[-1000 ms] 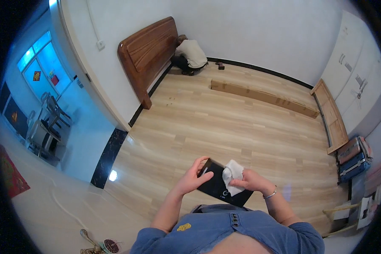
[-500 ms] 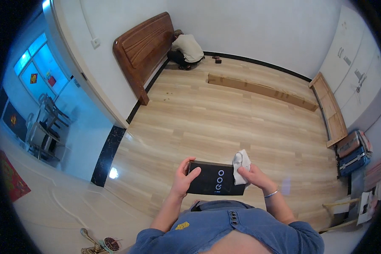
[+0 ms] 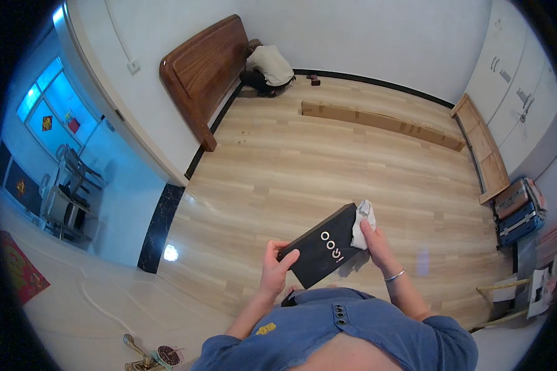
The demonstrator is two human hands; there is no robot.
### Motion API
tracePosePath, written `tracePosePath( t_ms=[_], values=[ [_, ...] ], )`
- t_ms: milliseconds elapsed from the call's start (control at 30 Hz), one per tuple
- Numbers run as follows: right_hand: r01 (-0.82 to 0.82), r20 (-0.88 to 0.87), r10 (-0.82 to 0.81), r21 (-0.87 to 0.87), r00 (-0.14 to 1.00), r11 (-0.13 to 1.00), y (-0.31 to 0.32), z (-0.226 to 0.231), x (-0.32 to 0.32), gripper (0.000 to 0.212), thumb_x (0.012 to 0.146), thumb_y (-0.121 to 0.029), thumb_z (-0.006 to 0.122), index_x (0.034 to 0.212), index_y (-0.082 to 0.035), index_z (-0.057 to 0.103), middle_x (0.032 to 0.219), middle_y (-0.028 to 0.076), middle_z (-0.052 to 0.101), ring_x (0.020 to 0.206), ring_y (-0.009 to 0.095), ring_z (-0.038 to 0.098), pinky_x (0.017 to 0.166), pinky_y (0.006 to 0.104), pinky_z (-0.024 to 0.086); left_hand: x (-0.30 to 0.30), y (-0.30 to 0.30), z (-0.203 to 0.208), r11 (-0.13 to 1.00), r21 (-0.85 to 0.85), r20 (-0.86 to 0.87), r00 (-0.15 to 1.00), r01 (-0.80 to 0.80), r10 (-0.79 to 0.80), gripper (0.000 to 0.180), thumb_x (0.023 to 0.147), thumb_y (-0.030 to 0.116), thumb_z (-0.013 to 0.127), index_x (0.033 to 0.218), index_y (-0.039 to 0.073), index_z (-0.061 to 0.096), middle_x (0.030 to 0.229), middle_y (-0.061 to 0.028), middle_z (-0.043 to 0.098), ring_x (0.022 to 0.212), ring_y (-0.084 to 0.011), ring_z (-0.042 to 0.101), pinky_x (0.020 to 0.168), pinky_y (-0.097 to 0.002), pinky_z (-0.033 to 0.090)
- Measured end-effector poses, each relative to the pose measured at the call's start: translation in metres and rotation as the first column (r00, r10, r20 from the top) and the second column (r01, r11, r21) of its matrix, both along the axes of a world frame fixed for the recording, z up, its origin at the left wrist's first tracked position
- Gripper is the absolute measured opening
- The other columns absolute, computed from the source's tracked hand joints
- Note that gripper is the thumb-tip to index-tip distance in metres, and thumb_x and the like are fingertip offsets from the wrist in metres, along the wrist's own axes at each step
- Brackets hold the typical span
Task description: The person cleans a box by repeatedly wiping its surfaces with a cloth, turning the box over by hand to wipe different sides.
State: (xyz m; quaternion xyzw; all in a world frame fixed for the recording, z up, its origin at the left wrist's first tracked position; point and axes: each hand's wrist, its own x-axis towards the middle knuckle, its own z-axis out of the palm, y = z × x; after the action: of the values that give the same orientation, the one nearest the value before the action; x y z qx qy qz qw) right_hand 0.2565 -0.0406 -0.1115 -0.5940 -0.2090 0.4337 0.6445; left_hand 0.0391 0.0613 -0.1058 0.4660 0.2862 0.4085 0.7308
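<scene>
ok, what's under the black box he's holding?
Under the black box only the wood floor and the box's shadow show. The left hand grips its lower end; its underside and that hand's fingers behind it are hidden.

Black box (image 3: 325, 252) now tilted, far end raised toward upper right, where half a second ago it lay level across both hands. White cloth (image 3: 361, 222) shifted from the box's middle out to its upper right corner, pressed there by the right hand (image 3: 374, 242). Left hand (image 3: 275, 267) lower, gripping the near left end.
</scene>
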Motion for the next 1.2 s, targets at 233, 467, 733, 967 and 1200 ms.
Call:
tracePosePath(
  t_ms=[233,467,733,967,1200],
  values=[
    [-0.039,0.366,0.071,-0.094,0.928,0.995,0.001,0.023,0.011,0.042,0.085,-0.036,0.044,0.092,0.003,0.055,0.082,0.006,0.059,0.069,0.014,0.055,0.063,0.0275,0.044,-0.002,0.005,0.005,0.887,-0.199,0.03,0.907,0.417,-0.42,0.042,0.077,0.014,0.058,0.114,0.002,0.042,0.095,-0.0104,0.056,0.077,-0.0127,0.057,0.06,-0.0262,0.051],
    [-0.052,0.915,0.403,-0.4,0.039,0.915,-0.002,0.025,-0.038,0.05,0.08,-0.037,0.046,0.087,0.011,0.055,0.097,0.032,0.049,0.102,0.043,0.04,0.088,0.0439,0.03,0.008,-0.013,-0.001,0.946,-0.268,-0.047,0.978,0.182,-0.202,0.041,0.079,0.017,0.057,0.113,-0.002,0.046,0.087,-0.007,0.058,0.067,-0.011,0.058,0.058,-0.0259,0.05],
    [-0.311,0.902,0.313,-0.402,-0.298,0.861,-0.008,0.034,-0.086,0.06,0.078,-0.05,0.042,0.095,0.006,0.058,0.108,0.028,0.045,0.119,0.041,0.024,0.099,0.0489,0.011,0.007,-0.019,0.009,0.949,-0.303,-0.099,0.988,0.087,-0.122,0.038,0.081,0.014,0.055,0.114,-0.004,0.045,0.094,-0.009,0.057,0.079,-0.0119,0.056,0.065,-0.0229,0.047],
    [-0.314,0.987,0.16,-0.151,0.005,0.937,0.01,0.028,-0.078,0.062,0.08,-0.047,0.039,0.092,0.011,0.056,0.114,0.03,0.04,0.119,0.039,0.025,0.099,0.0479,0.011,-0.004,-0.017,-0.002,0.992,-0.095,-0.09,0.991,0.087,-0.096,0.039,0.079,0.011,0.057,0.113,-0.005,0.046,0.098,-0.0101,0.057,0.085,-0.0122,0.054,0.072,-0.023,0.045],
    [-0.089,0.998,0.034,-0.029,0.058,0.996,0.039,0.026,-0.048,0.058,0.077,-0.045,0.044,0.084,0.011,0.058,0.107,0.031,0.044,0.114,0.038,0.031,0.095,0.0464,0.022,-0.013,-0.016,0.012,0.987,-0.035,-0.12,0.98,0.155,-0.158,0.04,0.076,0.01,0.06,0.11,-0.006,0.048,0.099,-0.0106,0.056,0.084,-0.0111,0.053,0.077,-0.0219,0.042]
  ],
)
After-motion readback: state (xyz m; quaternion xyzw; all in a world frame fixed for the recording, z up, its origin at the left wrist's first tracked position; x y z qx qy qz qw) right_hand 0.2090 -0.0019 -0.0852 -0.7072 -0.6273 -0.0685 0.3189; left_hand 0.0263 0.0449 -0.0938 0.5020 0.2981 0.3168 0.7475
